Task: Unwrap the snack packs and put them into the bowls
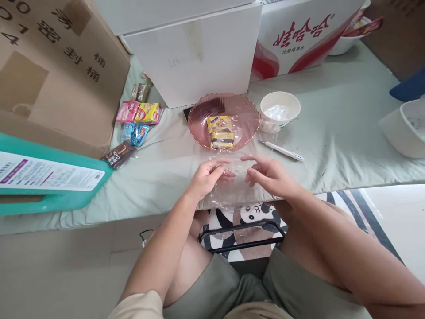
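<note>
A clear plastic bag (237, 188) lies thin and see-through at the bed-like surface's front edge, between my two hands. My left hand (210, 176) has its thumb against the fingers at the bag's left side, with film around the fingertips. On the other side, my right hand (270, 175) hovers by the bag, index finger stretched out and thumb apart from it. Just beyond them sits a pink ribbed bowl (195, 126) with a gold rim. Inside it are yellow snack packets (222, 138), partly under clear film.
Small packaged snacks (148, 113) and a brown packet (118, 154) lie left. A paper cup (280, 106) holding clear plastic and a white pen (283, 150) are right of the bowl. Boxes (199, 57) stand behind; a green container (53, 177) is left, a white bin (405, 128) right.
</note>
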Available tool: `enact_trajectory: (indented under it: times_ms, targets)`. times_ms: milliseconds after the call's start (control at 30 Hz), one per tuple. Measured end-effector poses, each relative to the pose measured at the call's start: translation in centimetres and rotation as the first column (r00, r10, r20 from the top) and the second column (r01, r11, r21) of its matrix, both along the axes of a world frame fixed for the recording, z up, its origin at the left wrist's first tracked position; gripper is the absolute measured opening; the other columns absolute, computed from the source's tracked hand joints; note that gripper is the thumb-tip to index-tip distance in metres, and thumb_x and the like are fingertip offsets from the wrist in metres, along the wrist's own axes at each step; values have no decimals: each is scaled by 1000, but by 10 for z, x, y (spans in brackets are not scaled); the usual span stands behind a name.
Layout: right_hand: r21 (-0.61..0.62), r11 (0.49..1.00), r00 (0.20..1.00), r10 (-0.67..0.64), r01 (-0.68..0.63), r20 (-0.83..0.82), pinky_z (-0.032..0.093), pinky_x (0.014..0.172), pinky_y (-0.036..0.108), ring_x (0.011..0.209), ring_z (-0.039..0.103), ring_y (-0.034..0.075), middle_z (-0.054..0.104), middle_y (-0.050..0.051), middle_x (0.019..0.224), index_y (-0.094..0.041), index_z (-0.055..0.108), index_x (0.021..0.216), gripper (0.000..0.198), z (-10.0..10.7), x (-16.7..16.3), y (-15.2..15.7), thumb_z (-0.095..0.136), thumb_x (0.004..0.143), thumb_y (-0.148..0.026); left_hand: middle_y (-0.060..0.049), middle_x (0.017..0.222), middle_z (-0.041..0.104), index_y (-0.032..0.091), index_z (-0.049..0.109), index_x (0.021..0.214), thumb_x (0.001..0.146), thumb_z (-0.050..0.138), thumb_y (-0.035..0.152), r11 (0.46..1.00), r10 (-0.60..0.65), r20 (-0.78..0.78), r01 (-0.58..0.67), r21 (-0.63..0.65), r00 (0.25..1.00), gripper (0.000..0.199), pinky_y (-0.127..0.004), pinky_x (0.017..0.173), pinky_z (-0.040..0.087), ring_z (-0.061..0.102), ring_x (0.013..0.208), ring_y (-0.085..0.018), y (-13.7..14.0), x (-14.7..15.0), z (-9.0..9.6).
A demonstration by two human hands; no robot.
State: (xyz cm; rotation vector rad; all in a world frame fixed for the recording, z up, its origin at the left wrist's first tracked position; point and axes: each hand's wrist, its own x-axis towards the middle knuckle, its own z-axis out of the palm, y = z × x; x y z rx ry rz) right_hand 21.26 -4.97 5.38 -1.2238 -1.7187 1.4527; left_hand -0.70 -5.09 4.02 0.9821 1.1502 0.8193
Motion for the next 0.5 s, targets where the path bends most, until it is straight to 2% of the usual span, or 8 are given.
enact_trajectory:
  times_ms: [67,133,200,267,400,500]
  targets:
    - [87,996,999,-11,6,51,55,63,31,56,67,14,70,0,73,-21,62,119,28,-3,2,2,51,95,-31,-6,73,77,16,66,112,81,71,42,1000,-15,13,15,17,1000,40,-26,57,56,75,63,-20,3,-3,2]
    - [230,970,995,-92,83,29,55,59,29,51,63,9,72,1,83,-22,67,112,24,-8,2,3,50,96,-25,-4,69,76,17,64,114,82,70,42,999,-40,46,39,29,998,41,-24,52,54,74,59,-19,5,-6,4]
    - [370,914,986,-149,166,-72,53,52,26,48,57,5,71,3,98,-24,71,102,20,-13,2,3,52,95,-21,-2,66,75,18,63,115,81,72,41,997,-66,116,62,37,991,42,-23,50,53,73,55,-19,5,-9,5]
    - [429,873,966,-157,233,-205,50,46,24,48,53,3,68,3,107,-25,73,94,19,-16,2,2,55,94,-19,-1,65,75,19,64,112,78,75,41,996,-85,207,82,25,975,41,-25,49,54,71,52,-19,5,-11,4]
    - [319,894,908,-188,316,-373,47,43,24,56,55,6,64,3,106,-26,73,80,22,-13,3,0,57,90,-15,-3,68,75,17,70,90,73,78,37,995,-90,301,99,-17,949,27,-28,52,55,70,54,-19,4,-14,4]
    - [244,921,910,-206,305,-360,49,52,27,86,64,17,65,6,104,-24,70,65,21,-5,6,0,61,81,-15,-3,69,75,17,71,72,67,73,26,997,-78,223,74,26,972,11,-26,55,54,66,56,-15,4,-16,3]
